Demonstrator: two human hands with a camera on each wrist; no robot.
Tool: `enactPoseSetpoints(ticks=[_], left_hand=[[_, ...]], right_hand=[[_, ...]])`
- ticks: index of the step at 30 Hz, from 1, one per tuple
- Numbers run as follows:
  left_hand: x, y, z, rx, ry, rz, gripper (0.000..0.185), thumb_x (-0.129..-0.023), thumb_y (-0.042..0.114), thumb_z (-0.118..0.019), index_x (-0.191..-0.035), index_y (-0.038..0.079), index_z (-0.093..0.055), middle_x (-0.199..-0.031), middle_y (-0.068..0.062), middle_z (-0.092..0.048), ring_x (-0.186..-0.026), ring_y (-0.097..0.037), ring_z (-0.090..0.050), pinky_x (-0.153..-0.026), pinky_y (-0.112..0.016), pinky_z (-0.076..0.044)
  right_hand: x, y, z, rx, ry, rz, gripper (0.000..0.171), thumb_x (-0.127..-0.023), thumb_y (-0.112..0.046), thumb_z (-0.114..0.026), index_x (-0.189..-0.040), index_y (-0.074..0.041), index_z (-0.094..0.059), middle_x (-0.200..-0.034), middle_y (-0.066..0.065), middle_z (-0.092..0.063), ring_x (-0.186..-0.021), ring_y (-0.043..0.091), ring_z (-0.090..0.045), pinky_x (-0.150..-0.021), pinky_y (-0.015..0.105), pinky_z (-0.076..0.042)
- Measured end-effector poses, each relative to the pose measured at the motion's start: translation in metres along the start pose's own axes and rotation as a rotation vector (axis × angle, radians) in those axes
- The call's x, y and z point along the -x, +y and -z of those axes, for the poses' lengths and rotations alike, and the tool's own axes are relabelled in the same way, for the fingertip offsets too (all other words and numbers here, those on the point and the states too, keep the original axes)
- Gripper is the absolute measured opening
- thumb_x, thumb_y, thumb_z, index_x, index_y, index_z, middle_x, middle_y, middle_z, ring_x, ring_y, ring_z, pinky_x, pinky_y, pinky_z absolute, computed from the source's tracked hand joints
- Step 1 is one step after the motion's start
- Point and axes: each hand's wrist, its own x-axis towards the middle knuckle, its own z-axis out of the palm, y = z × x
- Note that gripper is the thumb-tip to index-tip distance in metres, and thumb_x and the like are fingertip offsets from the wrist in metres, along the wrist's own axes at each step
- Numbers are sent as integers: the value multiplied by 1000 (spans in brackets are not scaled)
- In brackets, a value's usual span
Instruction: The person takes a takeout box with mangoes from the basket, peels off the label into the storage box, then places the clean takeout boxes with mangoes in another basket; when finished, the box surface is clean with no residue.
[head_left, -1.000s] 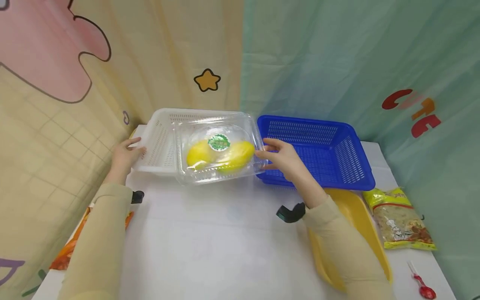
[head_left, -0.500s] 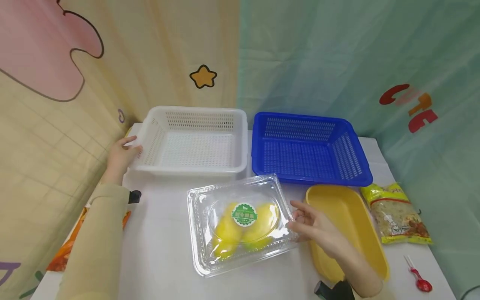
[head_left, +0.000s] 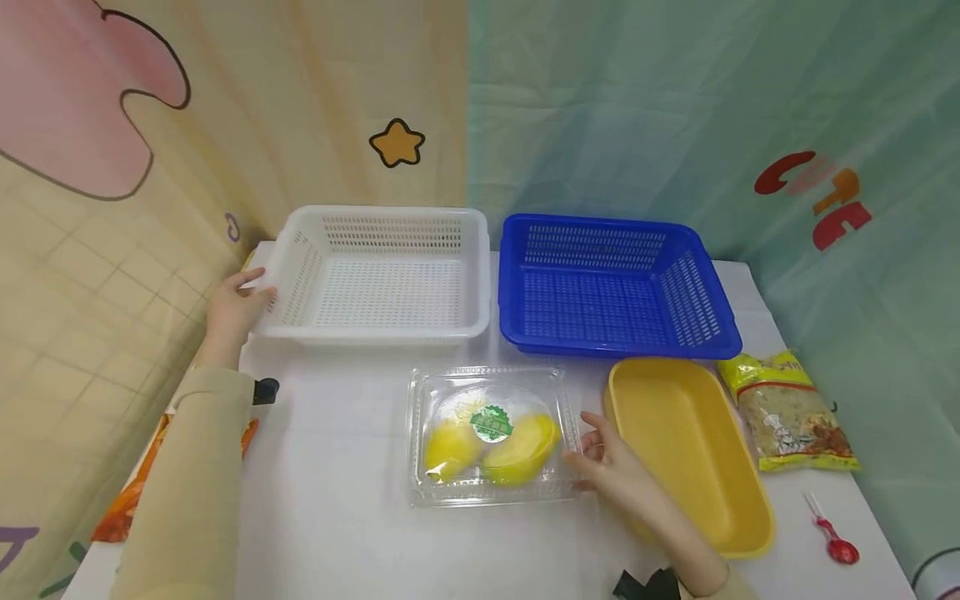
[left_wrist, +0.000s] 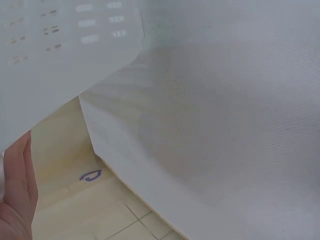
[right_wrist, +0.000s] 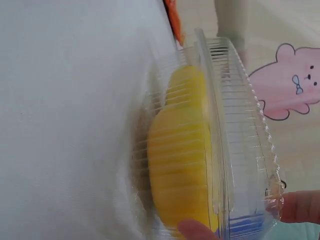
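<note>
A clear plastic clamshell box (head_left: 491, 492) with a round green and white sticker lies over the middle of the white table. Inside it are yellow fruits (head_left: 517, 450) that look like mangoes. My right hand (head_left: 611, 462) grips the box's right edge; in the right wrist view a thumb (right_wrist: 197, 231) and a finger (right_wrist: 300, 206) pinch its side. At the left, my left hand (head_left: 231, 308) holds the left end of a white perforated basket (head_left: 382, 336). In the left wrist view that hand (left_wrist: 19, 195) is partly hidden behind the basket wall (left_wrist: 65, 65).
Beside the white basket stands a blue basket (head_left: 600, 346). A yellow tray (head_left: 686, 442) lies right of the box, then a noodle-like food bag (head_left: 798, 421) and a red spoon-shaped item (head_left: 842, 550). An orange packet (head_left: 123, 508) lies behind my left sleeve. Curtains (head_left: 600, 100) border the table.
My right hand has brought the clamshell box from in front of the white basket toward me, down close to the table and squared up. The left hand stays on the white basket.
</note>
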Motion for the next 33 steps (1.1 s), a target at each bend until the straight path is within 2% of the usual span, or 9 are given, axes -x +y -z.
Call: enactPoseSetpoints(ticks=[9,12,15,18,20,24,27,31,33], left_hand=[[-2,-2,0,15,4,7,60,-99,27,-55,-153,14,-35,-138,-17,-49,-76,2,-51,-61,-15,-48],[-1,-4,-3,2,28,-24,58,-99,26,-54,-152,13,-36,-137,-18,-49,-88,-7,-56,-65,-14,-49],[3,-5,-7,-27,77,-75,57,-100,27,-52,-152,9,-36,-144,-24,-47,-115,-27,-57,-85,-26,-53],[12,-7,-12,-31,148,-143,56,-101,26,-50,-151,5,-36,-151,-25,-40,-138,-40,-41,-107,-45,-44],[22,-6,-14,-12,203,-200,53,-101,24,-49,-149,3,-39,-153,-23,-38,-142,-41,-36,-114,-53,-35],[54,-2,-23,-25,293,-325,43,-99,20,-53,-140,4,-53,-147,-21,-46,-138,-38,-41,-110,-53,-39],[86,1,-38,-39,315,-412,34,-97,16,-58,-129,4,-63,-131,-19,-60,-115,-20,-59,-97,-27,-49],[124,0,-64,-63,179,-487,28,-96,11,-62,-122,2,-67,-118,-18,-68,-96,-15,-64,-77,-9,-50],[140,-3,-79,-73,32,-492,31,-96,13,-62,-125,2,-64,-123,-18,-66,-102,-29,-66,-80,-21,-56]], right_hand=[[-2,2,-1,107,-19,9,75,-88,-9,-71,-147,8,-28,-101,16,-50,-83,20,-55,-66,33,-60],[-4,4,1,118,-44,3,75,-88,-12,-71,-146,9,-28,-101,15,-50,-84,20,-54,-67,34,-60],[-6,4,4,118,-74,3,75,-88,-13,-71,-146,9,-28,-100,15,-50,-82,20,-56,-68,33,-60],[-8,4,8,112,-105,7,76,-88,-14,-71,-147,8,-27,-99,15,-50,-80,20,-57,-69,34,-59],[-9,3,9,106,-121,10,77,-88,-14,-71,-147,8,-26,-98,14,-50,-79,20,-57,-70,35,-60],[-11,1,10,106,-138,11,79,-88,-14,-71,-148,8,-24,-97,14,-49,-78,20,-57,-70,36,-60],[-12,2,11,103,-144,16,79,-88,-14,-71,-148,8,-24,-98,14,-49,-77,20,-57,-70,37,-60],[-12,5,12,112,-152,27,79,-89,-14,-71,-148,9,-22,-99,15,-49,-78,20,-57,-69,37,-60],[-11,6,13,113,-160,26,80,-90,-15,-71,-148,8,-22,-100,15,-49,-78,20,-56,-69,37,-60]])
